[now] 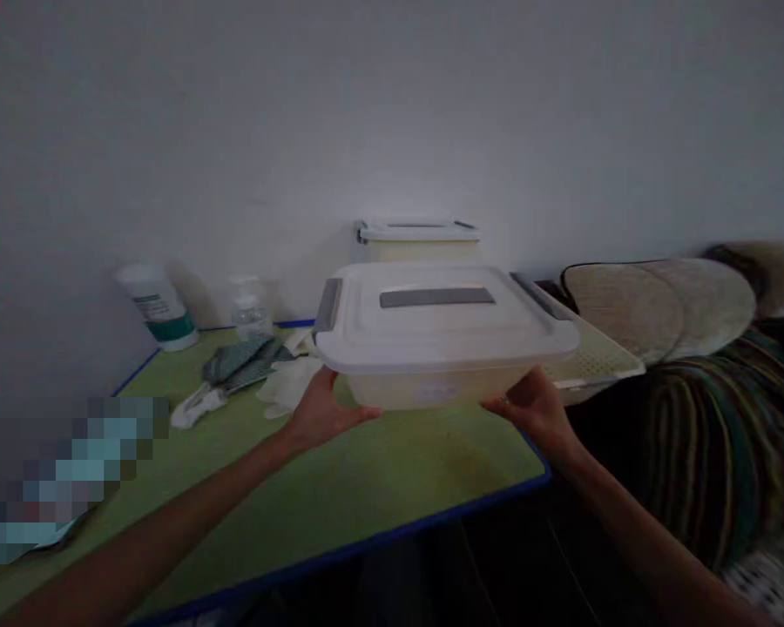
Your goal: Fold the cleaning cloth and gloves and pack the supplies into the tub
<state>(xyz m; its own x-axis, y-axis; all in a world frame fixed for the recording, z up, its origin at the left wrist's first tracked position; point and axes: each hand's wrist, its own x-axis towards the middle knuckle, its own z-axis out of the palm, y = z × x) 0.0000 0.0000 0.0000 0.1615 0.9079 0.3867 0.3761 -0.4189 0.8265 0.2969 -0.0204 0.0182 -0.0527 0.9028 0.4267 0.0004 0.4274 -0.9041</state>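
Observation:
Between my two hands is a plastic storage box (424, 387) with a white lid (431, 331), a grey handle on top and grey side latches. My left hand (330, 409) grips its lower left side, the thumb along the front. At the lower right, my right hand (536, 405) grips the box, a ring showing on one finger. The far fingers of both hands are hidden by the box. The lid is on, and the box looks held above the table. Behind it, by the wall, is a similar lidded box (422, 248).
The green table (379, 496) has a blue edge. At its left are a white canister (160, 309), a clear bottle (252, 313), a grey cloth (245, 361), a white brush-like item (199, 405) and pale gloves (287, 387). A perforated basket (601, 357) and a striped blanket (712, 444) lie right.

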